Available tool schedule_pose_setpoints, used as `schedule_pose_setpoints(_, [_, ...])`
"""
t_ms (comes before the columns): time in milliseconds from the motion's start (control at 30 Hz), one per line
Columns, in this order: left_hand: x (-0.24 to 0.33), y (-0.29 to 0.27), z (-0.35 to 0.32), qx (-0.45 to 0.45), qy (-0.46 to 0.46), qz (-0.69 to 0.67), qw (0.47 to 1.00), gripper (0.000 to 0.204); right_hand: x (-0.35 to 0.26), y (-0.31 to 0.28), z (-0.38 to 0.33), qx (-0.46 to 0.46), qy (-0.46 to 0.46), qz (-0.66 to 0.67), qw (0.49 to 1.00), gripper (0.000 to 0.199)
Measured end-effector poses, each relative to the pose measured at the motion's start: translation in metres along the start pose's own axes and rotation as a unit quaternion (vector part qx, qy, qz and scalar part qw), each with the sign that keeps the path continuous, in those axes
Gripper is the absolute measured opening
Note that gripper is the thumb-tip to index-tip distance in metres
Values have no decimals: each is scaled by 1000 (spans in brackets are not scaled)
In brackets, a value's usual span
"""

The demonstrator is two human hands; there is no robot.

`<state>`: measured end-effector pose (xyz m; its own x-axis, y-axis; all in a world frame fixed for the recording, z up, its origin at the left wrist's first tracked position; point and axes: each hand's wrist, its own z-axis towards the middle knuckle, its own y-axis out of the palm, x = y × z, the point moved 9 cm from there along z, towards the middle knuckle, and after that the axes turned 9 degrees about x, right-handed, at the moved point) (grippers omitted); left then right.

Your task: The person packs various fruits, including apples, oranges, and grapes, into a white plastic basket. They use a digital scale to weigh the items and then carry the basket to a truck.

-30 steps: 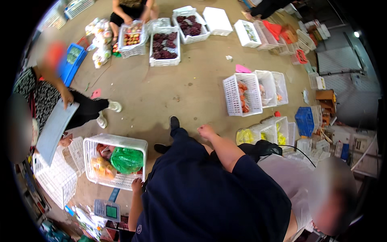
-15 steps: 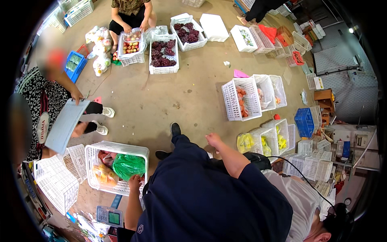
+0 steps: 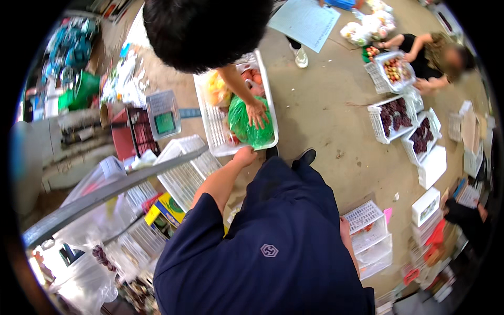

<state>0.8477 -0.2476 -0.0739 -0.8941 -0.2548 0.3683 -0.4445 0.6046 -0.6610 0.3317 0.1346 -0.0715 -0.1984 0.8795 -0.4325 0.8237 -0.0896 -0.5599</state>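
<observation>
My left hand, closed on the near rim of a white plastic basket, is at the basket's near corner. Inside lie a green plastic bag, a bag of yellow-orange produce and bags of reddish produce. A co-worker's hand, fingers spread, rests on top of the green bag; that person's head covers part of the basket's far end. Low at my right side, my right hand shows only partly beside my shirt, close to a white crate. Its fingers cannot be made out.
A scale display stands left of the basket, with a white crate and a grey bar nearer me. Another person holds a clipboard. Crates of grapes and apples sit at right, near a seated person.
My view has swung left. My left hand now grips the basket's rim, and my right arm has dropped to my side. A co-worker has leaned in and put a hand on the green bag.
</observation>
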Motion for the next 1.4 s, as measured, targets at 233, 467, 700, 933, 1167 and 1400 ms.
schedule_pose_setpoints(233, [1, 76, 18, -5, -56, -37, 998, 57, -86, -183, 49, 104, 104, 9, 989, 23])
schedule_pose_setpoints(467, [-47, 83, 59, -21, -82, 108, 991, 56, -256, -124, 66, 99, 5, -5, 995, 27])
schedule_pose_setpoints(700, [-92, 110, 96, -152, -33, 181, 971, 62, -266, -48, 63, 42, -30, -49, 997, 25])
schedule_pose_setpoints(933, [-88, 107, 115, -241, -67, 212, 945, 47, -192, -38, 85, 6, -7, -111, 994, 23])
schedule_pose_setpoints(1167, [-73, 91, 110, -237, -79, 252, 935, 50, -228, -40, 107, 20, 51, -61, 997, 22])
schedule_pose_setpoints(1400, [-54, 101, 117, -243, -67, 230, 940, 45, -211, -49, 124, 7, 37, -88, 995, 21])
